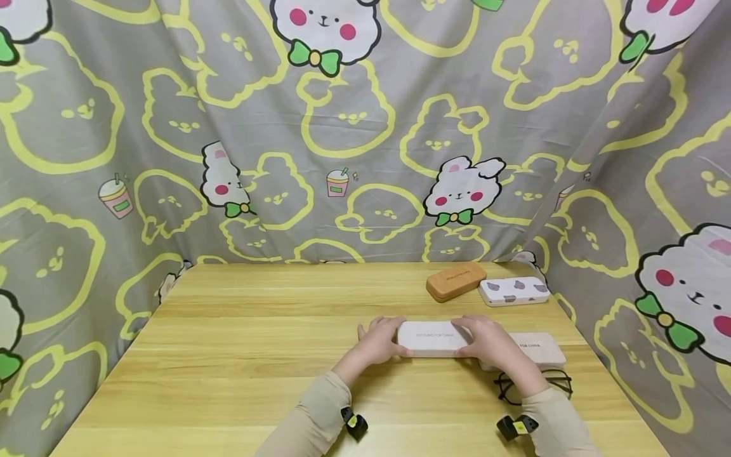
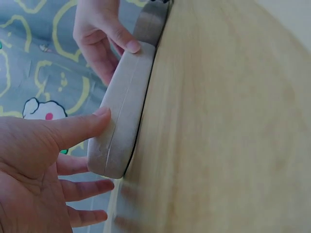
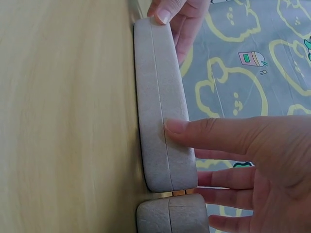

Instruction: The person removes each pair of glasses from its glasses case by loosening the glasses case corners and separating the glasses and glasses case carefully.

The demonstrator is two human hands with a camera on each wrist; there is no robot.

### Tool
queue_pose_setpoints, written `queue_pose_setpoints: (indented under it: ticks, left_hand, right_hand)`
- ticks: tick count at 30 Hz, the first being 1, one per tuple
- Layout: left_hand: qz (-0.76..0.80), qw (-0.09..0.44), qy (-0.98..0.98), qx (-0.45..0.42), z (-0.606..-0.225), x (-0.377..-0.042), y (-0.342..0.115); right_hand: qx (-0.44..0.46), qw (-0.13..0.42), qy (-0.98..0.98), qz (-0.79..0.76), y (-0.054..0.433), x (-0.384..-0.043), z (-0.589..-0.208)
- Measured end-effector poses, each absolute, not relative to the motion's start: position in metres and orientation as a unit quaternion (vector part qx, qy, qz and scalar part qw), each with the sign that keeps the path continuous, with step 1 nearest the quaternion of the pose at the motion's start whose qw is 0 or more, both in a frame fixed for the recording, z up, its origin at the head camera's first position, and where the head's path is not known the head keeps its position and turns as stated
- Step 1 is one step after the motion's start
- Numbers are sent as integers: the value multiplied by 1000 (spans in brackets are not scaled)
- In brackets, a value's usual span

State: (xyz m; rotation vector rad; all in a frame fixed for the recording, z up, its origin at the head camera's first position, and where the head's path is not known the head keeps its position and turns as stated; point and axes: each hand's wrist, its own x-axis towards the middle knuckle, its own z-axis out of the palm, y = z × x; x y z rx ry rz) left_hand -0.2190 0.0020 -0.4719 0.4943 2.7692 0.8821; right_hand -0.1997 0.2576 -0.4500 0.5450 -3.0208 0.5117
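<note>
A white glasses case (image 1: 431, 340) with printed lettering lies closed on the table between my hands. My left hand (image 1: 381, 339) holds its left end, the thumb on the front side and the fingers reaching round behind. At the right end my right hand (image 1: 487, 339) grips it the same way. In the left wrist view the thumb presses near the seam of the case (image 2: 119, 116), while the lower fingers are spread. The right wrist view shows the right thumb on the front of the case (image 3: 163, 97); the other fingers are partly hidden behind it.
Beside my right hand lies a beige glasses case (image 1: 542, 350), partly covered by it, with black-framed glasses (image 1: 562, 381) in front. Farther back are a brown case (image 1: 455, 281) and a white patterned case (image 1: 515, 291). A printed curtain (image 1: 365, 127) surrounds the wooden table (image 1: 240, 355).
</note>
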Motion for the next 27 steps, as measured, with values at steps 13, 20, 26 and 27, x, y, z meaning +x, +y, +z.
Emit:
queue_pose_setpoints:
  ticks: [13, 20, 26, 27]
  left_hand:
    - [294, 98, 937, 163, -475, -219, 3]
    - [304, 103, 934, 159, -476, -218, 3]
    - [321, 105, 929, 149, -476, -217, 4]
    - [327, 105, 927, 147, -476, -217, 4]
  right_hand:
    - [177, 7, -971, 163, 261, -202, -450]
    - [179, 8, -970, 163, 263, -201, -451]
    - [197, 24, -966, 165, 265, -202, -453]
    - [200, 28, -965, 165, 265, -202, -454]
